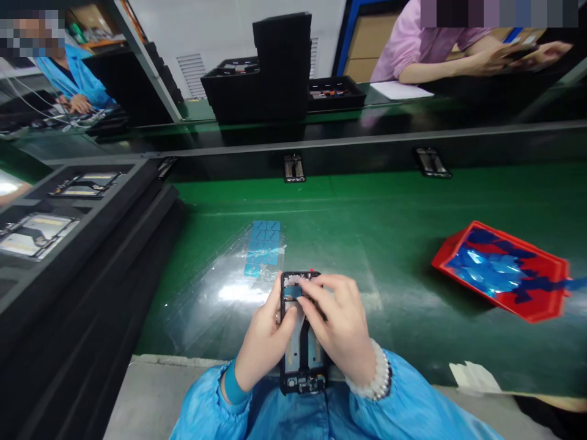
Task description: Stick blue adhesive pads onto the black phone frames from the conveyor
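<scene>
An open phone frame (313,351) with a dark flex cable down its middle is held upright in front of me, close to the bench edge. My left hand (265,341) is closed around its left side, with the thumb resting on the inner face. At the frame's upper end, the fingertips of my right hand (342,321) come together beside a small blue patch (291,293). Whether they pinch the patch's edge or only press on it is too small to see. Beyond the frame, a sheet of blue stickers (265,241) on clear film lies on the green bench.
A red bin (543,313) with blue film scraps stands to the right. Stacked black trays (132,244) with phone frames rise at left. Two more phone frames (294,168) (432,162) lean along the back ledge. Two people (85,73) (408,46) work beyond, near black boxes (282,67).
</scene>
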Tool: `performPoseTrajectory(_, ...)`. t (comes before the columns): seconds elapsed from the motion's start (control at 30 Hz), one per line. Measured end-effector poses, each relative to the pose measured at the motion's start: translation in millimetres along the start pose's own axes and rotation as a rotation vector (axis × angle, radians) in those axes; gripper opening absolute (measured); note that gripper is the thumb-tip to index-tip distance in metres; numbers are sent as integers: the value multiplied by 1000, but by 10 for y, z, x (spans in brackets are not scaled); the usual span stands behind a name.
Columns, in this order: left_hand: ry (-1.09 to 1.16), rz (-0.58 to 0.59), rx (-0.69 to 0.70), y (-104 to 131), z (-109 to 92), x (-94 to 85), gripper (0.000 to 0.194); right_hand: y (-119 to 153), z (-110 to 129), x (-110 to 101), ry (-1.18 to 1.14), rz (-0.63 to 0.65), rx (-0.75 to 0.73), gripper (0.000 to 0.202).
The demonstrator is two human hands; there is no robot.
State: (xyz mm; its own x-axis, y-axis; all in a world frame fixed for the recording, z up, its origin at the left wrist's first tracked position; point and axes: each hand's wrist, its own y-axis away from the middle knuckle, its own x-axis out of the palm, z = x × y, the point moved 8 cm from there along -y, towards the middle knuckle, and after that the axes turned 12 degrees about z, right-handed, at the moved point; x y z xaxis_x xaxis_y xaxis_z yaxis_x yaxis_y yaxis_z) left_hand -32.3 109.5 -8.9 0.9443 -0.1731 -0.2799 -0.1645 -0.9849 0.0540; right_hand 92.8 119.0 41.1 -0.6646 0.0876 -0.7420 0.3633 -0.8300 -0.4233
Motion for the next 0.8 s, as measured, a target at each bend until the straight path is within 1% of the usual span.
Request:
performPoseTrajectory(0.07,-21,-56,4,18,-25,-57,54,-30,151,3,96,67,-140,18)
performPoseTrajectory(0.1,-34,-64,-1,26,-37,-68,54,-48,198,6,126,92,-184,16)
performPoseTrajectory(0.17,-72,-38,-15,36,-61,-53,55,-90,257,6,168,121,-241,17)
performPoseTrajectory(0.27,-170,19,11,44,-128,-5,57,-143,291,20,195,173,-282,20)
performPoseTrajectory(0.37,-253,55,28,55,-159,39,57,-161,317,19,239,192,-318,20)
performPoseTrajectory(0.57,-272,134,-77,84,-64,117,61,-137,372,57,308,195,-422,20)
performPoseTrajectory(0.63,-250,131,-95,90,-57,117,60,-135,341,67,287,183,-412,19)
performPoseTrajectory(0.67,-230,121,-99,90,-59,114,60,-141,304,68,252,174,-375,17)
performPoseTrajectory(0.8,-106,57,-66,84,-92,119,54,-130,108,100,55,93,-82,9)
